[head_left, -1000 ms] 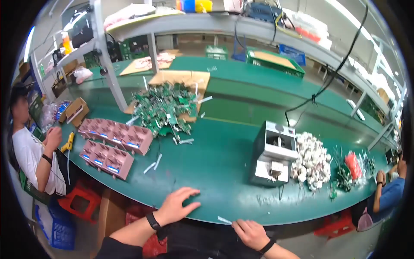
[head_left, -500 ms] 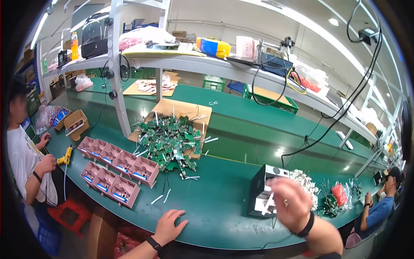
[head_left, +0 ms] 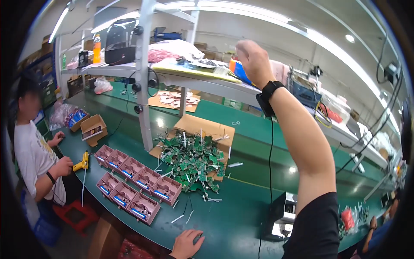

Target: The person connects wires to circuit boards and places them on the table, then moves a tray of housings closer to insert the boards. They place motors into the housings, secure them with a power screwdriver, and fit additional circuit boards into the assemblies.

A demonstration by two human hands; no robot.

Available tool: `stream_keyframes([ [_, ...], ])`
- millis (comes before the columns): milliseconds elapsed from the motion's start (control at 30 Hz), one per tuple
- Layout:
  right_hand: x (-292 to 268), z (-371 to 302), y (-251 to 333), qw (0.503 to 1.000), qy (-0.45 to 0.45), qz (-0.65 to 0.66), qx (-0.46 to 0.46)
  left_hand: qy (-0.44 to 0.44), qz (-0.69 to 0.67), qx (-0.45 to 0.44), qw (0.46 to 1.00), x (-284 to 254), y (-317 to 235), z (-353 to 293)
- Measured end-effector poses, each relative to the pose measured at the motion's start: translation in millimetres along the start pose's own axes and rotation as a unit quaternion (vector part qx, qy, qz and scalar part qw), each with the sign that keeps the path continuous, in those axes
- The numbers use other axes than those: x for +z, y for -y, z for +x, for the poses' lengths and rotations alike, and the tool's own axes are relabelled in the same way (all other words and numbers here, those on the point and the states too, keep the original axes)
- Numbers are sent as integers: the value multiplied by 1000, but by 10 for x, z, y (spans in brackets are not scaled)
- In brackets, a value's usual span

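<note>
Head view: left hand (head_left: pixel 187 244) is resting on the near edge of the green bench (head_left: pixel 230 218), thumb and fingers parted moderately, touching the bench top. Grey-and-black machine (head_left: pixel 275 214) is standing beside the right sleeve (head_left: pixel 317 226), partly hidden by it. Thin white strips (head_left: pixel 177 219) are lying loose just beyond the left hand. Two rows of pink trays (head_left: pixel 177 194) are sitting left of those; green circuit boards (head_left: pixel 194 162) are lying heaped on cardboard (head_left: pixel 208 123) farther back. Right hand (head_left: pixel 254 60) is reaching up in front of the shelf (head_left: pixel 202 83), fingers bending; can't tell if it's holding anything. Blue-and-orange item (head_left: pixel 241 74) is sitting on the shelf, half covered by that hand; contact unclear. Versus half a second ago: right hand was in front of the machine, now it's hanging at shelf height; left hand is staying on the bench.
</note>
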State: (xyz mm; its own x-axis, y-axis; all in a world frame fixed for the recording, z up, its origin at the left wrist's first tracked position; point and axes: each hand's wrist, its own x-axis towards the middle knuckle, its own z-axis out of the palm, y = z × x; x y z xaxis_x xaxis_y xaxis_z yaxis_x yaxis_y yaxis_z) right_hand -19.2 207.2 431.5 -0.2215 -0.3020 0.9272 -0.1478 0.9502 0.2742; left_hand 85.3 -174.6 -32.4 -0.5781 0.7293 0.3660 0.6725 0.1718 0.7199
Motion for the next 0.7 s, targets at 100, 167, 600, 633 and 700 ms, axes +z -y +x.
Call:
stream_keyframes([
  [100, 265, -119, -470, 983, 146, -74, 80, 1, -4, -14, 1000, -12, -22, -19],
  [167, 296, -250, -479, 973, 153, -124, 116, 2, -6, -26, 1000, -30, -4, -67],
  [600, -1688, -930, 2023, 941, 322, -91, -55, 65, -152, -50, 985, -371, -7, -132],
  [633, -1892, -1119, 2318, 897, 425, -102, -61, 68, -145, -63, 985, -514, 19, -167],
  [700, -2336, -1189, 3117, 732, 676, -83, 27, -77, -15, 76, 994, -873, 97, -97],
])
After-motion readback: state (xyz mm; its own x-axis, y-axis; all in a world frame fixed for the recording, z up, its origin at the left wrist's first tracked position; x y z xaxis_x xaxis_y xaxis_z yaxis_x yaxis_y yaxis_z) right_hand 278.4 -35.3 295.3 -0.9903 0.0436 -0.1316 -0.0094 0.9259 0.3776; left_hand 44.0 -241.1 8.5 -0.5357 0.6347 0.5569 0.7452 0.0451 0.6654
